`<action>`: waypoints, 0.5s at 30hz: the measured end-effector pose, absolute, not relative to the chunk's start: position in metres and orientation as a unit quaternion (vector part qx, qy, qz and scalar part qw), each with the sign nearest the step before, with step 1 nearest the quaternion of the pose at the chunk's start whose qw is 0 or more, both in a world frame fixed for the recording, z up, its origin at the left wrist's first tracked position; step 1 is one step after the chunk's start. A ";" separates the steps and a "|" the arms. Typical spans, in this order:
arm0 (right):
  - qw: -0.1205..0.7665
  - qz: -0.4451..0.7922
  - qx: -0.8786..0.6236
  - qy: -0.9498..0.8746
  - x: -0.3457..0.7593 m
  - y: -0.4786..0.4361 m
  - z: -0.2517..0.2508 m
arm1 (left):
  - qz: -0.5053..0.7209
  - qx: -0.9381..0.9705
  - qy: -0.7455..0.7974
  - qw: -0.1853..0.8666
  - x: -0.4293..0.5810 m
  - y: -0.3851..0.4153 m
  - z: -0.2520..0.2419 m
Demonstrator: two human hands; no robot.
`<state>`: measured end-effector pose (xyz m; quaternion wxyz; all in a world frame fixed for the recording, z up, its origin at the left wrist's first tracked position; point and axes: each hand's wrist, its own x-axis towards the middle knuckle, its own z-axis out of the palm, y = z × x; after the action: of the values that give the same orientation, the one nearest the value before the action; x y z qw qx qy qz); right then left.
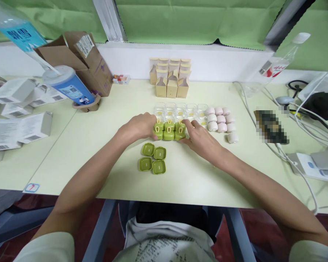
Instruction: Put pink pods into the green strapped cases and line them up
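Note:
Several small olive-green cases (168,134) with pale yellow loops on top stand packed together in rows. My left hand (141,125) presses against their left end, thumb low and fingers along the side. At the right end my right hand (200,137) holds the group with thumb and fingers, so the cases sit squeezed between both hands. Right behind them are clear plastic cups (180,107) with yellow spots inside. Closer to me lie several open green square shells (159,167), hollow side up. White and pink rounded pieces (221,119) stand in rows to the right.
Small open cartons (172,86) stand by the wall. At left are a brown cardboard box (95,69), a blue cup (72,85) in a holder and white boxes (34,127). A clear bottle (278,63), cables (297,163) and a blurred dark object (272,125) are at right.

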<state>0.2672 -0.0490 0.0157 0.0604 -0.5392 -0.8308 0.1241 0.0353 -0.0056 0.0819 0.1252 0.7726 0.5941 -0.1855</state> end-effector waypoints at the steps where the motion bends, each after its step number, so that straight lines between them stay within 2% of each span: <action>1: 0.059 0.129 -0.538 -0.831 0.267 -0.049 0.016 | -0.188 0.775 0.590 0.124 0.035 -0.005 0.082; 10: 0.062 0.134 -0.513 -0.845 0.268 -0.047 0.015 | -0.178 0.786 0.576 0.139 0.033 -0.002 0.078; 15: 0.050 0.032 -0.528 -0.847 0.261 -0.055 0.028 | -0.150 0.787 0.585 0.126 0.025 -0.001 0.080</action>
<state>0.2611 -0.0555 0.0275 0.0499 -0.5276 -0.8474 0.0324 0.0247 -0.0009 0.0798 0.1262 0.7866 0.5854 -0.1505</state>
